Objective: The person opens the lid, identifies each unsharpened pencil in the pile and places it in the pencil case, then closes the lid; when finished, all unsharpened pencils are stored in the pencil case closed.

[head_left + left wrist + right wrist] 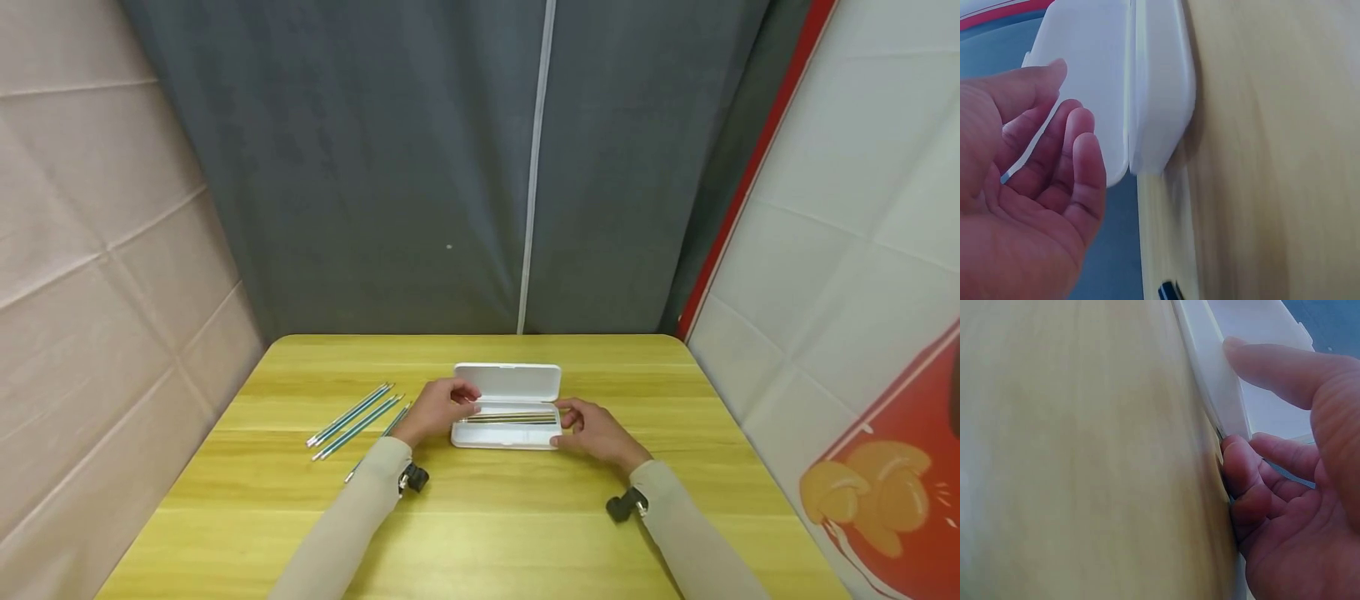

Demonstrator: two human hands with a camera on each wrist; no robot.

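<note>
Your left hand point(438, 408) and right hand point(596, 429), fingers loosely curled, bracket the open white plastic pencil case point(507, 406), steadying it on the yellow wooden bench point(480, 517) beside loose teal pencils point(352, 415).

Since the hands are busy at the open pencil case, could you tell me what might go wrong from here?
The lid stands open above the pencils in the case; if one lies crooked, it may catch when the lid shuts. The right hand has fingers at the case's end, which could get pinched. The loose pencils beside the left hand might roll if the sleeve brushes them.
</note>
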